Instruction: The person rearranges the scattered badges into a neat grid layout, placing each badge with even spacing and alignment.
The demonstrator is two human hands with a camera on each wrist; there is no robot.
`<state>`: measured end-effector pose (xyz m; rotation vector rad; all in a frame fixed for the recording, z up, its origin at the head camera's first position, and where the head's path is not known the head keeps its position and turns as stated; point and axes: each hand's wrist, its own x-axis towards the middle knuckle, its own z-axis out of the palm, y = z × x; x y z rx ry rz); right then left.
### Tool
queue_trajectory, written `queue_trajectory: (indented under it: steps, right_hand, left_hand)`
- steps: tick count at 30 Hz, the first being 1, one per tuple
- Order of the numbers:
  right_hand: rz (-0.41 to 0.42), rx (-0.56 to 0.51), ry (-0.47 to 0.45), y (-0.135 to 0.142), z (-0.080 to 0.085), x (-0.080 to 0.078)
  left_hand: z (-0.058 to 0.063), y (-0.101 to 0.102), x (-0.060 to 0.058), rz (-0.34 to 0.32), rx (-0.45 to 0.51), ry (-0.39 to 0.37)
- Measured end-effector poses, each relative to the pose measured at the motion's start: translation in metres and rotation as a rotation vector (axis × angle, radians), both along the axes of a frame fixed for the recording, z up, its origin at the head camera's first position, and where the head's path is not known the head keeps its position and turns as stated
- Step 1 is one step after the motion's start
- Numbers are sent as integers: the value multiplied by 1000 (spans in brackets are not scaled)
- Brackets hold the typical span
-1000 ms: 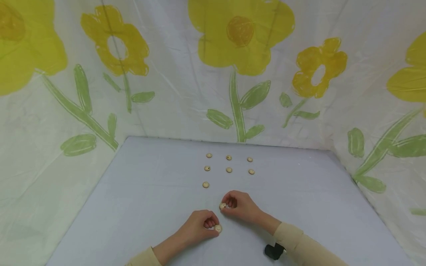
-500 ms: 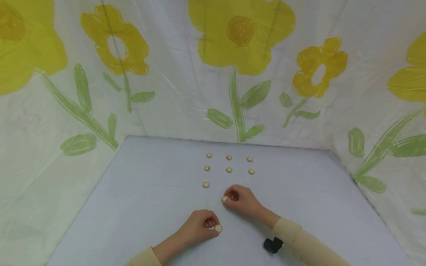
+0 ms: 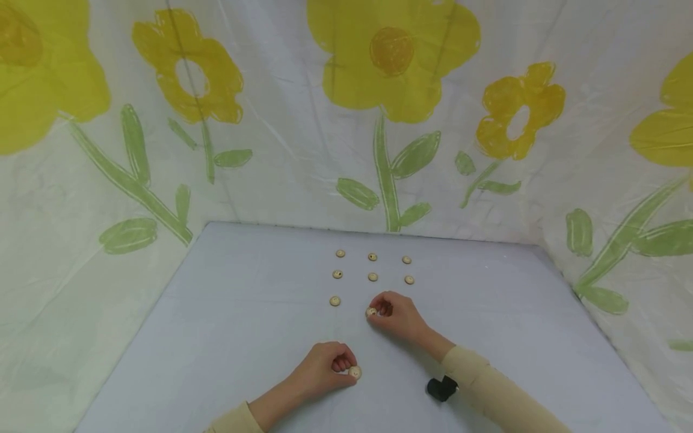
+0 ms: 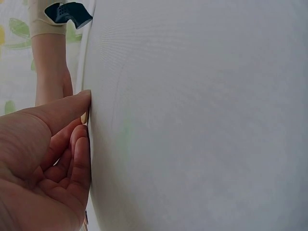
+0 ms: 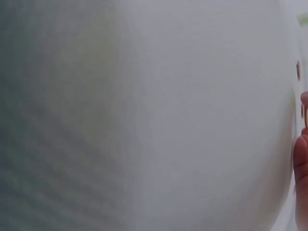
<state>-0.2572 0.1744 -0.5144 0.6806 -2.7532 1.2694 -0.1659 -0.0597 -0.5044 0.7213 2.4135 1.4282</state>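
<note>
My left hand [image 3: 325, 368] pinches a small round wooden disc [image 3: 355, 373] between thumb and fingers, low at the tabletop's near middle. Dark marks show on the disc's face. Farther forward and to the right, my right hand [image 3: 399, 316] holds a similar marked disc [image 3: 371, 312] by its edge. Just left of that disc, a loose disc [image 3: 335, 300] lies alone on the table. In the left wrist view, the thumb and curled fingers of the left hand [image 4: 53, 154] hide most of its disc. Only part of the right hand [image 5: 301, 168] shows at the right wrist view's edge.
Behind the lone disc lie two rows of three discs, among them a middle disc [image 3: 373, 276] and a right one [image 3: 409, 279]. Pale cloth covers the table [image 3: 243, 313]. A flower-printed curtain [image 3: 281, 168] hangs around it. A black device [image 3: 441, 390] sits at the right wrist.
My right hand has moved forward and slightly right with its disc, closer to the rows. The left hand and its disc have stayed in place, as have the discs lying on the table.
</note>
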Motion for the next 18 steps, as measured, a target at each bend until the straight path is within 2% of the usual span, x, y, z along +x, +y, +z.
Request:
queue_trajectory:
  steps: [9, 18]
  right_hand:
    - [-38, 2, -9, -1, 3, -6]
    - [-77, 15, 10, 0, 2, -13]
  left_hand:
    - [-2, 0, 0, -5, 23, 26]
    - [-2, 0, 0, 8, 7, 3]
